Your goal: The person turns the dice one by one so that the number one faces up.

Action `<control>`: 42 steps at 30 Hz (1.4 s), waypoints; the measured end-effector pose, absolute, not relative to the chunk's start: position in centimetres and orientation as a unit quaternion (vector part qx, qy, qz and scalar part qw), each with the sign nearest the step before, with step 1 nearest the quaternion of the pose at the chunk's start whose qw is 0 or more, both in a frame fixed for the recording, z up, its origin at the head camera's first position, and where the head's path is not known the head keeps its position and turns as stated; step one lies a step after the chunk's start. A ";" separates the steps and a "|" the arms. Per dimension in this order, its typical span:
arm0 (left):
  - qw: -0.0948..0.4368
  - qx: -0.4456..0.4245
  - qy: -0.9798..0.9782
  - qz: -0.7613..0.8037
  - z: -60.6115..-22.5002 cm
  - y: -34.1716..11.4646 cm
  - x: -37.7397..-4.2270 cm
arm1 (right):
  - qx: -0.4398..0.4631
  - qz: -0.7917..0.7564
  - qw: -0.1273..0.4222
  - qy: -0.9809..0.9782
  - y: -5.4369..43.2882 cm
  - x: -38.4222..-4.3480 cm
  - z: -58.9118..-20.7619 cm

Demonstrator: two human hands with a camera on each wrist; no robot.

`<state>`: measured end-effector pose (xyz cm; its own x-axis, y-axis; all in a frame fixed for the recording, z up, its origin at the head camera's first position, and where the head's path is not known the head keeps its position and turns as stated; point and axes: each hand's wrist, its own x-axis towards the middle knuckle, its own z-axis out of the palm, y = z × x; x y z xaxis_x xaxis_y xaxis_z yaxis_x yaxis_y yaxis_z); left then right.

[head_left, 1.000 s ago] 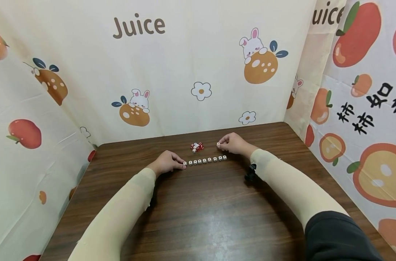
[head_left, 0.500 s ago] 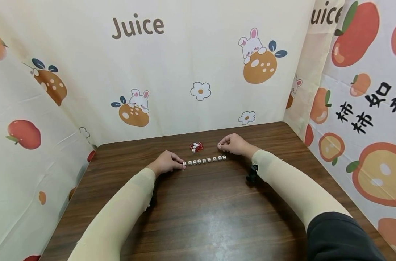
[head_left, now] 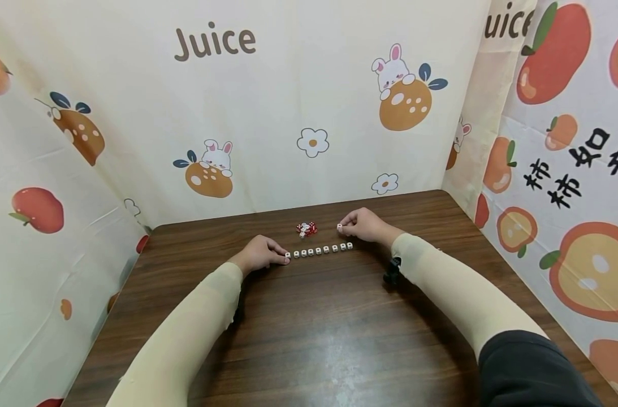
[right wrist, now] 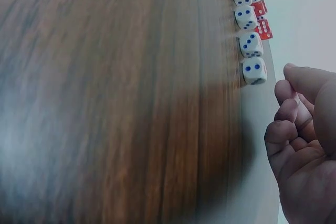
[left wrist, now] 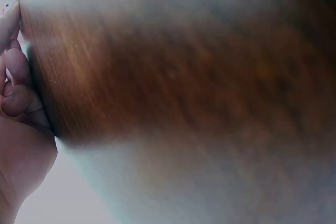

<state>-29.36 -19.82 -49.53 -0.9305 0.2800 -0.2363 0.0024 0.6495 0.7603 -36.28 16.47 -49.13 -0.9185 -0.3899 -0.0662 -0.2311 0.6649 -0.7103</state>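
Observation:
A row of several white dice [head_left: 318, 250] runs across the far half of the table. At its left end, my left hand [head_left: 260, 251] pinches the leftmost white die [head_left: 288, 255] between thumb and index finger. Behind the row's right end, my right hand [head_left: 363, 224] holds another white die [head_left: 340, 226] at its fingertips. The right wrist view shows the end die [right wrist: 254, 71] of the row close to that hand [right wrist: 304, 129]; the held die is hidden there by the fingers. Only part of the left hand [left wrist: 18, 93] enters the left wrist view.
Behind the row lies a small pile of red and white dice [head_left: 309, 229], left of the right hand. The brown wooden table [head_left: 309, 339] ends at a printed curtain [head_left: 268, 113] at the back, with more printed cloth on both sides.
My right hand, holding its die, shifts very slightly right and then back left. The left hand and the row of dice stay where they were.

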 end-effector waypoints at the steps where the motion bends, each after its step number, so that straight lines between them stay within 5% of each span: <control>1: 0.169 0.079 0.892 0.412 -49.5 -19.8 -29.3 | -0.173 -0.370 0.105 0.907 16.2 -36.3 -49.1; 23: 0.166 0.081 0.893 0.410 -49.8 -20.1 -29.7 | -0.292 -0.327 0.157 0.885 7.2 -36.8 -48.8; 42: 0.173 0.081 0.892 0.409 -49.4 -20.0 -29.5 | -0.320 -0.249 0.159 0.900 4.8 -36.5 -48.5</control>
<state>-29.54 -19.96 -49.40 -0.9269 0.2863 -0.2426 0.0028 0.6518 0.7584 -36.51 4.76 -48.53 -0.7445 -0.6554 -0.1267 -0.4972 0.6711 -0.5500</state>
